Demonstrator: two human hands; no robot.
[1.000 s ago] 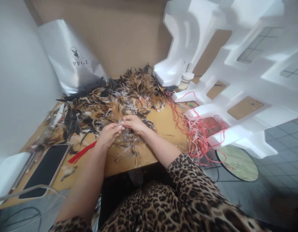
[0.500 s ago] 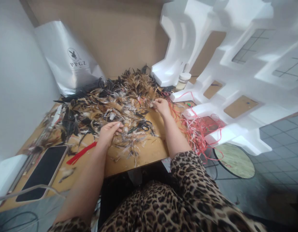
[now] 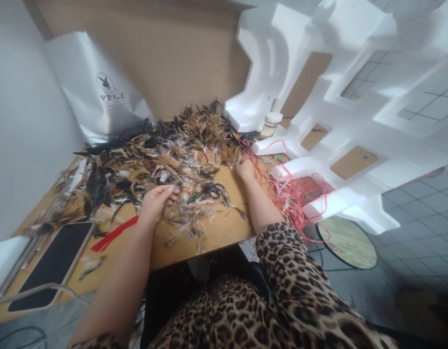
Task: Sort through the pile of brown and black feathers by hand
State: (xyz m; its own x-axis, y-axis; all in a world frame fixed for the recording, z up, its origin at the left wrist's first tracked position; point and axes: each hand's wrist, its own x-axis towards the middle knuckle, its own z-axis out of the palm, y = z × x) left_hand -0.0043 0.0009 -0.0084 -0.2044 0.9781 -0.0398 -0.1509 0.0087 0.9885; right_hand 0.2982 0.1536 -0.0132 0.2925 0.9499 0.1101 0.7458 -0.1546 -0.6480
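Observation:
A heap of brown, black and pale feathers (image 3: pixel 151 165) covers much of the wooden table. Over its front edge my left hand (image 3: pixel 161 198) is closed, thumb pressed to forefinger; anything in that pinch is too small to make out. My right hand (image 3: pixel 244 169) reaches to the heap's right side, beside a bunch of brown feathers (image 3: pixel 231 156) and some red strings. Its fingers are bent together and their tips are partly hidden, so what they grip does not show. Black-handled scissors (image 3: pixel 215 191) lie between my hands among loose feather bits.
A red strip bundle (image 3: pixel 115 233) and a phone (image 3: pixel 51 266) with a cable across it lie left. Behind stands a silver bag (image 3: pixel 100 97). To the right are a lidded jar (image 3: pixel 270 125), white foam packing (image 3: pixel 318 145), tangled red string (image 3: pixel 296 194) and a round stool (image 3: pixel 349 242).
My right hand has moved lower, and its fingertips now point in toward the feathers and red strings. My left hand keeps its pinch. The whole view has shifted slightly.

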